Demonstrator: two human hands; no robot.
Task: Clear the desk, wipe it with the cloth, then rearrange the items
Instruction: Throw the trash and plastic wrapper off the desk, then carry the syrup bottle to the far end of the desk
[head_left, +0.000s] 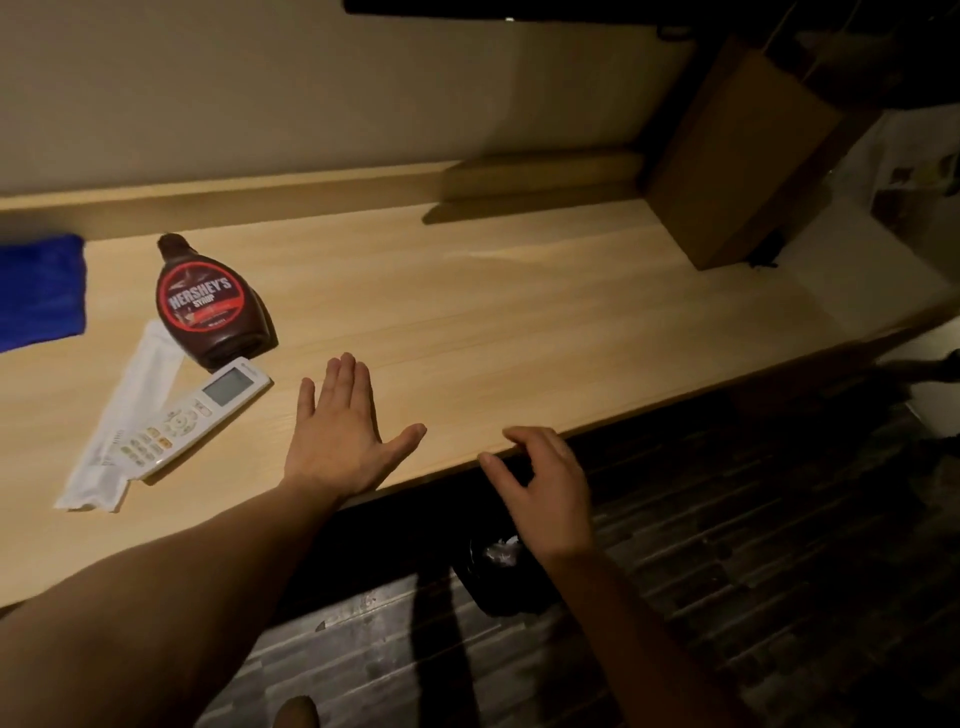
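L hand (343, 436) flat on desk (519, 312), remote (195, 415) beside (cloth (39, 291) far left)

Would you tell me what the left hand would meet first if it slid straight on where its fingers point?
Likely the raised ledge at the back of the desk; the left hand points across bare wood, right of the syrup bottle, though depth is uncertain.

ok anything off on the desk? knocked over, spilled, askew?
The syrup bottle appears to lie flat, label up, cap toward the wall, not standing. The remote lies diagonally, partly over a white packet. No spill shows on the desk.
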